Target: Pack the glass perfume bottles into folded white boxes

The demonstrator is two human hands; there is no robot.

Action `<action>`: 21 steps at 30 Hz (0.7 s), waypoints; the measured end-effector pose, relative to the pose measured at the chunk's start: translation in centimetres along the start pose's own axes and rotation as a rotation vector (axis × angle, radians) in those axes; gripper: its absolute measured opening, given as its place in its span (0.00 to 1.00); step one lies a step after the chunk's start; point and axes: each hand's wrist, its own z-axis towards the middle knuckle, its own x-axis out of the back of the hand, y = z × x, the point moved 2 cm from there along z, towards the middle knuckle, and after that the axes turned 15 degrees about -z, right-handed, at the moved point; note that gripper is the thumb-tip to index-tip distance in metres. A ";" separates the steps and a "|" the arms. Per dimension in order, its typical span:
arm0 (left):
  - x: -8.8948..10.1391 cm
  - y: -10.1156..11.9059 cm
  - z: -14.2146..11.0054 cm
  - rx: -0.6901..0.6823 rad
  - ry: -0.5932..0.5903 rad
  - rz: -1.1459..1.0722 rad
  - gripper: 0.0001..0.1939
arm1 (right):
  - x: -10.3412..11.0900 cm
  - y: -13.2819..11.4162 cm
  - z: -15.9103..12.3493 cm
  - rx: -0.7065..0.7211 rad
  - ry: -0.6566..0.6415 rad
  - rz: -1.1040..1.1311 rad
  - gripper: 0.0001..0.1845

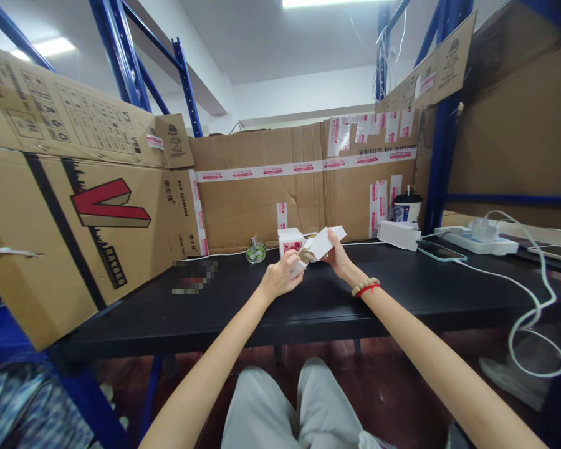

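Both my hands are raised over the black tabletop around a small white cardboard box (323,244), tilted, with loose flaps at its left end. My left hand (280,275) is closed at that end, its fingers pinching a white part by the flaps. On the other side, my right hand (339,254) grips the body of the box between thumb and fingers. Just behind my left hand stand white boxes with pink print (290,239), partly hidden. A round glass bottle with green liquid (255,251) stands to their left.
Cardboard panels (262,193) wall the black table (243,312) at the back and left. At right are a lidded paper cup (407,207), a white carton (399,234), a phone (442,251) and a power strip (477,240) with trailing cables. A blurred patch covers something at left.
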 end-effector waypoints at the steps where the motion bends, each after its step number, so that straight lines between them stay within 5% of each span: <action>1: 0.0 0.1 0.0 -0.002 -0.023 -0.011 0.17 | 0.0 0.0 0.0 0.022 0.019 -0.027 0.23; 12: -0.4 0.0 0.0 -0.036 -0.162 -0.004 0.15 | 0.0 -0.4 -0.4 0.313 0.287 -0.288 0.32; 16: -0.3 0.0 0.1 -0.044 -0.138 -0.016 0.15 | 0.1 0.0 -0.7 0.389 0.193 -0.544 0.36; 21: -0.2 -0.6 -0.2 0.114 -0.042 -0.058 0.19 | -0.1 0.5 -0.9 0.471 -0.069 -0.717 0.25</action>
